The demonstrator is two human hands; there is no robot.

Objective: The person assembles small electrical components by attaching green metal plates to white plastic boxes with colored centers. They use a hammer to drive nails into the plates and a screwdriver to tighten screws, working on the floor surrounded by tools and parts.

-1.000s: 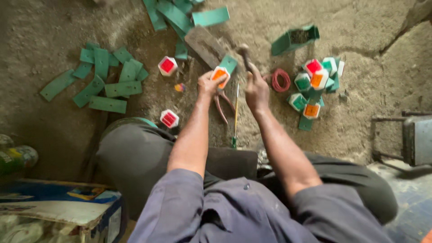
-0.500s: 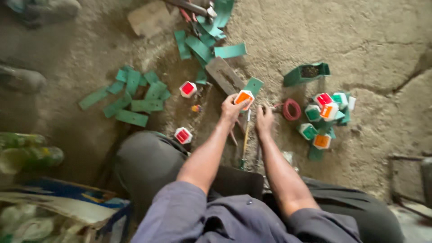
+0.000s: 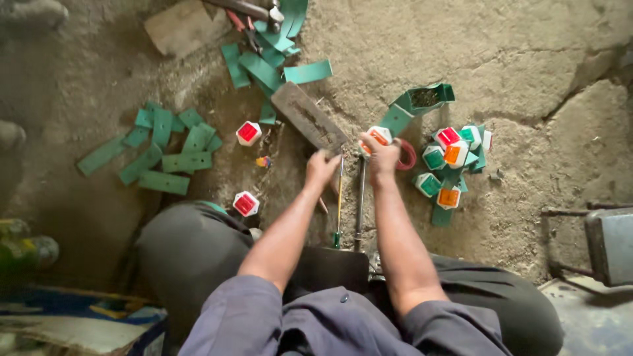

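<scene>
Green strips [image 3: 165, 148] beside red reflectors [image 3: 248, 132]

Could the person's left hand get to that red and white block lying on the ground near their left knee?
Probably yes. The red and white block lies on bare ground beside the knee, with nothing on top of it. The left hand is near, resting at the grey metal bar, and nothing lies between them.

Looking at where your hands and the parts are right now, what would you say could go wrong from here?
The right hand holds an orange-faced white piece by the fingertips only, so it might slip onto the gritty floor. The left hand sits beside the screwdriver and metal rod; either could roll or jab if knocked. The heap of coloured pieces lies close to the right wrist and could scatter.
</scene>
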